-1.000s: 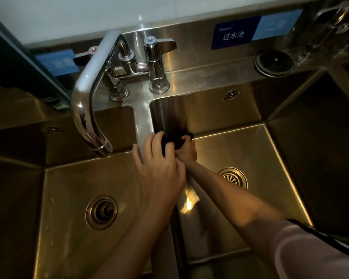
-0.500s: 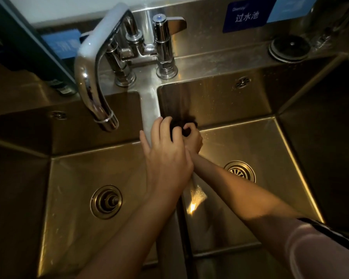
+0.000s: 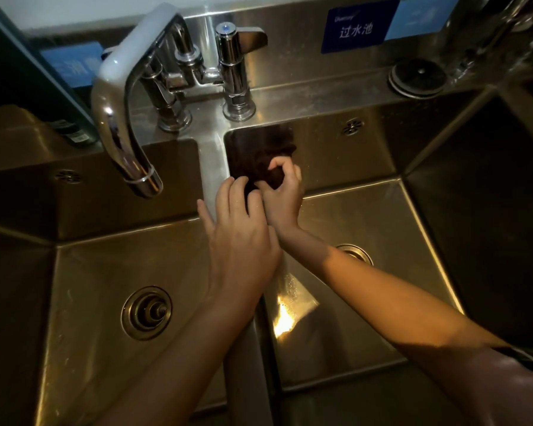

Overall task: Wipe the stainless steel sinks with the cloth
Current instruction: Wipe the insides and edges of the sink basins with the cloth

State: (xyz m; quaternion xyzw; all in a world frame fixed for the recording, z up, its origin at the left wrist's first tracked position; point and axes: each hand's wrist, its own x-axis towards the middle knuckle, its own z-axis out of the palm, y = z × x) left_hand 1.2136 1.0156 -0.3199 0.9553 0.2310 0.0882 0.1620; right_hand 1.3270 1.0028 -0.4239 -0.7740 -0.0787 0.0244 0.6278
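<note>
Two steel sinks sit side by side: the left sink (image 3: pixel 83 302) and the right sink (image 3: pixel 397 229), split by a narrow divider (image 3: pixel 211 167) under the tap (image 3: pixel 117 96). The left hand (image 3: pixel 240 241) rests on that divider, fingers loosely spread, fingertips touching the cloth. The right hand (image 3: pixel 282 192) is curled around the dark cloth (image 3: pixel 271 176) at the right sink's back-left corner. Best to press the bunched cloth firmly into the corner seam, then sweep outward.

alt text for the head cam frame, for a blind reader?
Two bare hands meet at the back corner of the right stainless steel sink basin: the right hand presses a dark bunched cloth to the wall, the left hand touching it from the divider. A curved chrome faucet hangs over the left basin.
</note>
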